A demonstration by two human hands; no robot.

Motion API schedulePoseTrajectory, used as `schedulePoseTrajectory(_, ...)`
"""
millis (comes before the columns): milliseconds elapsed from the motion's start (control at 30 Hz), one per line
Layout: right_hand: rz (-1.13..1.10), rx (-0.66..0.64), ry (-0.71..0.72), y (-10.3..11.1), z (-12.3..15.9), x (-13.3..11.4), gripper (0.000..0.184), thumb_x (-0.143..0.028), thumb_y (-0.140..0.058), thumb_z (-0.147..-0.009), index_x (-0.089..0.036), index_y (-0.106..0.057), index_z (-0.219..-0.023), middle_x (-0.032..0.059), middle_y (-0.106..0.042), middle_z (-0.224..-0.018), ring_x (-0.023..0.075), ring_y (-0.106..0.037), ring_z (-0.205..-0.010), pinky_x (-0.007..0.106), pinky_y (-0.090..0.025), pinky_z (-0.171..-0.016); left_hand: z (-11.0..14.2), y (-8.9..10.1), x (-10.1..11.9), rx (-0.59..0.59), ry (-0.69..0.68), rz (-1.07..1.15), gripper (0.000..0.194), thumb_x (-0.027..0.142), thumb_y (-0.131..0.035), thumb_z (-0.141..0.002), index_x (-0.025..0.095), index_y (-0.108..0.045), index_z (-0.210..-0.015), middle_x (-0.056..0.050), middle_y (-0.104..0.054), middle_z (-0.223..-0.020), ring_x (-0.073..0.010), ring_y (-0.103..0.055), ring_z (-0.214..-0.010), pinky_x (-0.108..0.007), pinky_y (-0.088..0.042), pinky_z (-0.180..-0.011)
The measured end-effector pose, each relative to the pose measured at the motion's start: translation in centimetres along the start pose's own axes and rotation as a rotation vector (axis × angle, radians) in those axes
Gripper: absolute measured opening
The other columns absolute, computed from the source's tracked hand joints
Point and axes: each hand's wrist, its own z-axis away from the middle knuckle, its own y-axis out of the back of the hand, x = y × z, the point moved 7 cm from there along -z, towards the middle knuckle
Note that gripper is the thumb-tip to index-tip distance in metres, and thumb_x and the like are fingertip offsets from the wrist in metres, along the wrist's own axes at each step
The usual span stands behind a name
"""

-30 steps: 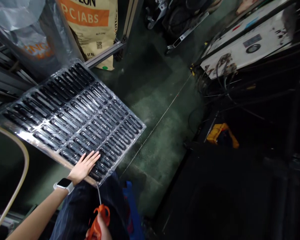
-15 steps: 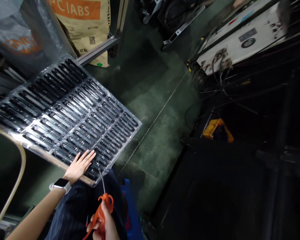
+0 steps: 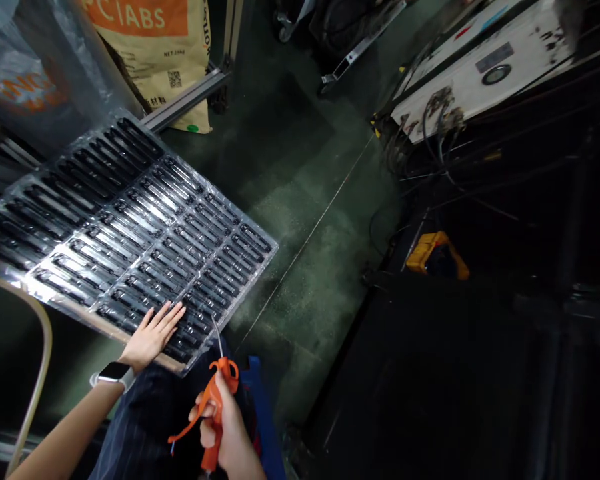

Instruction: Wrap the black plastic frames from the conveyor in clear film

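Note:
A clear plastic blister tray (image 3: 277,248) slants across the left side, its pockets filled with rows of long dark parts (image 3: 173,263). Flat on the tray's near edge lies my left hand (image 3: 153,335), fingers stretched out, with a smartwatch (image 3: 114,372) on the wrist. My right hand (image 3: 225,413) is wrapped round an orange air blow gun (image 3: 223,370). Its thin metal nozzle (image 3: 218,338) points up at the parts near the tray's lower right corner; whether the tip touches them I cannot tell.
Behind the tray stand a yellow paper sack (image 3: 167,53) and a grey bag (image 3: 35,73) beside a metal frame (image 3: 190,97). A pale hose (image 3: 43,360) curves along the left. Dark machinery with a white panel (image 3: 485,80), a yellow object (image 3: 437,253) and a blue object (image 3: 265,413) lie rightward.
My right hand has moved the blow gun up and to the right, so its nozzle tip sits farther along the tray's right edge. My left hand stays flat on the tray.

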Motion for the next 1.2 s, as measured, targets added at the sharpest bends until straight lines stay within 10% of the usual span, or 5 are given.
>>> schedulePoseTrajectory(700, 0.004, -0.040, 0.092, -2.1, 1.2, -17.0, 0.063, -0.058, -0.035, -0.101, -0.011, -0.062, -0.070, 0.0023, -0.062, -0.053, 0.0017, -0.034, -0.027, 0.013, -0.019, -0.028, -6.7, 1.6, 3.6, 0.018, 0.064, 0.018, 0.048, 0.026, -0.059, -0.093, 0.024, -0.047, -0.139, -0.011, -0.049, -0.148, -0.0309, -0.045, -0.136, -0.061, -0.032, -0.113)
schedulePoseTrajectory(1200, 0.057, -0.063, 0.175, -6.7, 1.0, -24.0, 0.061, -0.059, -0.037, -0.101, -0.012, -0.062, -0.071, 0.0014, -0.061, -0.054, 0.0015, -0.032, -0.028, 0.012, -0.019, -0.028, -1.4, 5.7, -4.3, 0.115, 0.506, 0.051, 0.059, 0.025, -0.049, -0.098, 0.025, -0.026, -0.152, -0.015, -0.040, -0.154, -0.0351, -0.035, -0.143, -0.069, -0.023, -0.115)
